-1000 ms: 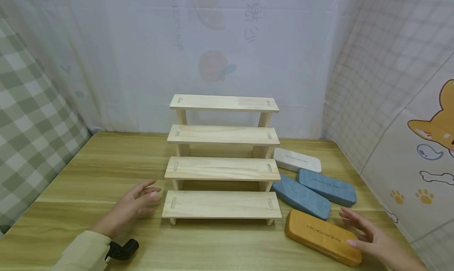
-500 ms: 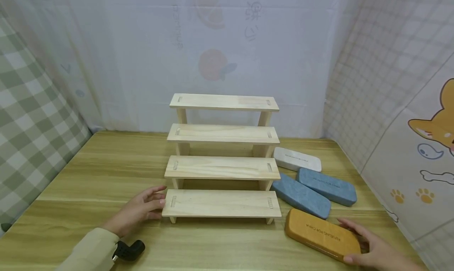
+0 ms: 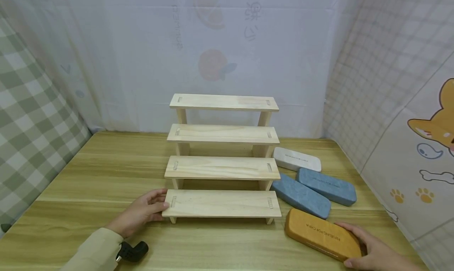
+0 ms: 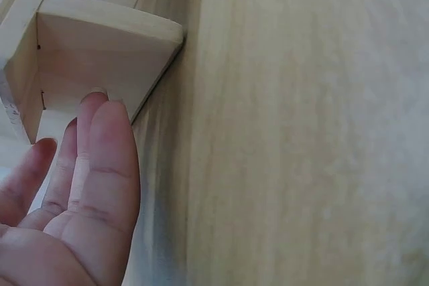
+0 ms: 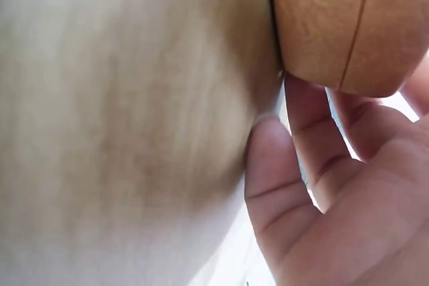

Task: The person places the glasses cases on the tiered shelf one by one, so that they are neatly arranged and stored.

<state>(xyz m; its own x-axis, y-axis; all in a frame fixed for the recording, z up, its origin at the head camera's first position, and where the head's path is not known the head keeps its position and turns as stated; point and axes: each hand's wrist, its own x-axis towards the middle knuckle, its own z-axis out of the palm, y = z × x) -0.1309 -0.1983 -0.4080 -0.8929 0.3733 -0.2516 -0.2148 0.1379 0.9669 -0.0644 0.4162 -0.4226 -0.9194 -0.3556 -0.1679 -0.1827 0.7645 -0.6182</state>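
Observation:
A stepped wooden display stand [image 3: 221, 204] of pale boards stands mid-table. My left hand [image 3: 139, 212] is at the left end of its lowest step, thumb by the board's edge. In the left wrist view the fingers [image 4: 107, 159] are fairly straight and reach the stand's side panel [image 4: 94, 51]. An orange glasses case [image 3: 322, 234] with dark lettering lies flat at the front right. My right hand [image 3: 370, 249] grips its right end, thumb on the near side and index finger on the far side. The right wrist view shows the case's end [image 5: 342, 25] between the fingers.
Two blue glasses cases, one beside the stand [image 3: 301, 196] and one farther right [image 3: 326, 186], lie behind the orange one. A white case [image 3: 297, 159] lies farther back. Patterned cloth [image 3: 220, 34] encloses the wooden table [image 3: 88, 176] at the back and sides.
My left hand has moved right to the end of the lowest step. My right hand has come down and closed round the orange glasses case's right end. The stand has not visibly moved.

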